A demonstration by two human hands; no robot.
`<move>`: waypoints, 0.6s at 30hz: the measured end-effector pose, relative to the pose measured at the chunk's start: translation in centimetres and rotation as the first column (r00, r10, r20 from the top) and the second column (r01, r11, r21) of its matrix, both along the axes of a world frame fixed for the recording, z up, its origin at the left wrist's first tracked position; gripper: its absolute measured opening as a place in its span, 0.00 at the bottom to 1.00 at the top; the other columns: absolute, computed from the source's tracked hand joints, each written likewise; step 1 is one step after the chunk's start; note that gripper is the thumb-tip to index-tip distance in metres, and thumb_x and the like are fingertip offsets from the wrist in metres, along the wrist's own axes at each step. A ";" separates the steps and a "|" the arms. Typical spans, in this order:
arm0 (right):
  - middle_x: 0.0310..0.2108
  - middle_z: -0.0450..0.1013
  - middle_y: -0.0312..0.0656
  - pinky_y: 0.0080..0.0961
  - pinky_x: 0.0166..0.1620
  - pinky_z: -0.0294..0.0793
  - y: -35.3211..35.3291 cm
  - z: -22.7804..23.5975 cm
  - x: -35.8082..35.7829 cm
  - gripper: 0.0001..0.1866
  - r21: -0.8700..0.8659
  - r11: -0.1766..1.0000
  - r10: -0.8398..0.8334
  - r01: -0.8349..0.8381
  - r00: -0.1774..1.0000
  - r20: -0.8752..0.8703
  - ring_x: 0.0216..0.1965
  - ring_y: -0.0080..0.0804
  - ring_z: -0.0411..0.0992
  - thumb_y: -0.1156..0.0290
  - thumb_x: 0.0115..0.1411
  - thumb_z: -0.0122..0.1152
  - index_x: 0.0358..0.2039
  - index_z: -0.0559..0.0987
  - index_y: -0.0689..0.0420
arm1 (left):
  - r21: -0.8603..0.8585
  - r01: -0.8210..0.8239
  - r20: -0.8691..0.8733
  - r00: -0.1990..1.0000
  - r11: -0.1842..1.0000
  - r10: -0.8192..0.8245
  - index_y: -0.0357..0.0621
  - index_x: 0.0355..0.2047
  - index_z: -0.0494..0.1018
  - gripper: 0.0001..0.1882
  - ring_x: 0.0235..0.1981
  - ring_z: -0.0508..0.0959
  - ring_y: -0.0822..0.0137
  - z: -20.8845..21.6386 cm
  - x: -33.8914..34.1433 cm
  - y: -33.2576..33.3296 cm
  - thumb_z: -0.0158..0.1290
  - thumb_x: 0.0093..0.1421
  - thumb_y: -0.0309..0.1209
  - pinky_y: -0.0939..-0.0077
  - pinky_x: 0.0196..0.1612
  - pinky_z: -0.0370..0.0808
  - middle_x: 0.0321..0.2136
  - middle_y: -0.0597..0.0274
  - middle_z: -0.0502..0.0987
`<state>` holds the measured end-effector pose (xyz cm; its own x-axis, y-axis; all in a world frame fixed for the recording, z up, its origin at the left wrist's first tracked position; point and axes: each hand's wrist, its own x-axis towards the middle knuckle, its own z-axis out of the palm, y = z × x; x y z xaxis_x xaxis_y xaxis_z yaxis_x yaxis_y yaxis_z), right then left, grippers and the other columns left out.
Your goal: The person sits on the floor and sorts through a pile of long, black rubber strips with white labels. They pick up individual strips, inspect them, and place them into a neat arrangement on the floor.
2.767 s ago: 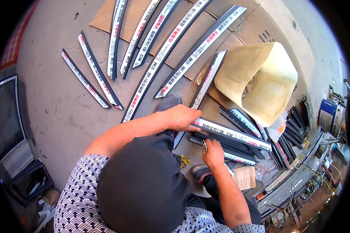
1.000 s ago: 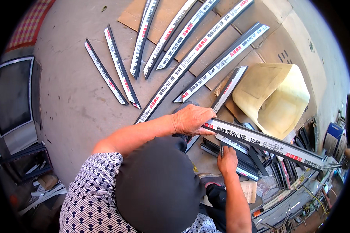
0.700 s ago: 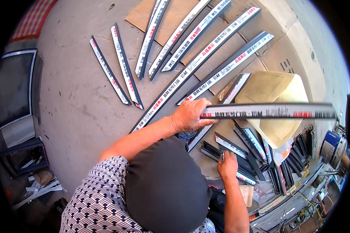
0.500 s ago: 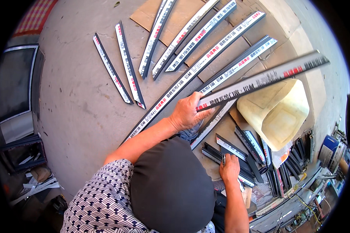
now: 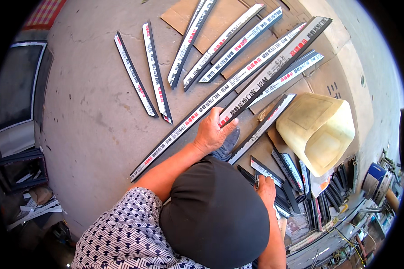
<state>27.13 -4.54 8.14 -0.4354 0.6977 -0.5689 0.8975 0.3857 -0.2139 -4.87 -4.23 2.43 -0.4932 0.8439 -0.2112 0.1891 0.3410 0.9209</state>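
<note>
My left hand (image 5: 212, 133) is closed around the near end of a long dark profile bar (image 5: 274, 71) faced with printed white-grey film. The bar slants up and to the right, above other bars on the floor. One of these, a long white-faced profile (image 5: 197, 115), runs just left of it. My right hand (image 5: 267, 190) is low on the right beside short dark profile pieces (image 5: 268, 170). Its fingers are closed on a small dark, metallic-looking thing, too small to name, and the cap hides part of that forearm.
Several film-covered bars (image 5: 156, 71) fan out over the concrete floor, some on flattened cardboard (image 5: 177, 22). To the right sits a cut-open yellowish plastic container (image 5: 316, 125). Dark offcuts (image 5: 336, 190) lie beyond my right hand, near a blue machine (image 5: 376, 177). A framed dark panel (image 5: 18, 87) stands left.
The bar in my left hand has swung from pointing right to pointing more upward, its far end moving up and left. My right hand stays by the short pieces, still closed.
</note>
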 end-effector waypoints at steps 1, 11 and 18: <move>0.40 0.74 0.50 0.47 0.49 0.77 0.1 0.2 -0.3 0.19 -0.002 1.000 -0.003 0.003 1.000 0.001 0.46 0.54 0.74 0.76 0.51 0.74 0.43 0.78 0.58 | -0.012 -0.013 -0.001 1.000 1.000 0.013 0.34 0.51 0.69 0.32 0.36 0.87 0.49 0.1 -0.1 -0.3 0.60 0.71 0.55 0.58 0.39 0.82 0.34 0.48 0.84; 0.39 0.73 0.50 0.48 0.46 0.76 -0.6 -1.4 1.7 0.21 0.027 1.000 0.012 -0.012 1.000 0.007 0.44 0.53 0.74 0.76 0.50 0.75 0.45 0.78 0.57 | -0.061 -0.159 0.007 0.987 0.985 0.160 0.33 0.50 0.70 0.32 0.34 0.85 0.60 0.3 -0.9 -2.4 0.62 0.70 0.54 0.65 0.41 0.81 0.33 0.50 0.83; 0.39 0.73 0.51 0.47 0.46 0.75 -1.1 -1.2 2.5 0.17 0.032 0.999 0.006 -0.006 1.000 0.002 0.44 0.54 0.73 0.61 0.61 0.67 0.45 0.79 0.58 | -0.119 -0.195 -0.035 0.981 0.974 0.192 0.31 0.50 0.70 0.34 0.33 0.84 0.57 0.2 -1.3 -3.4 0.61 0.70 0.55 0.63 0.39 0.80 0.31 0.48 0.82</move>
<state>29.67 -5.69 6.93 -0.4385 0.7132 -0.5469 0.8956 0.3975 -0.1998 -6.15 -7.61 2.60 -0.6505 0.7007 -0.2929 0.1292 0.4821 0.8665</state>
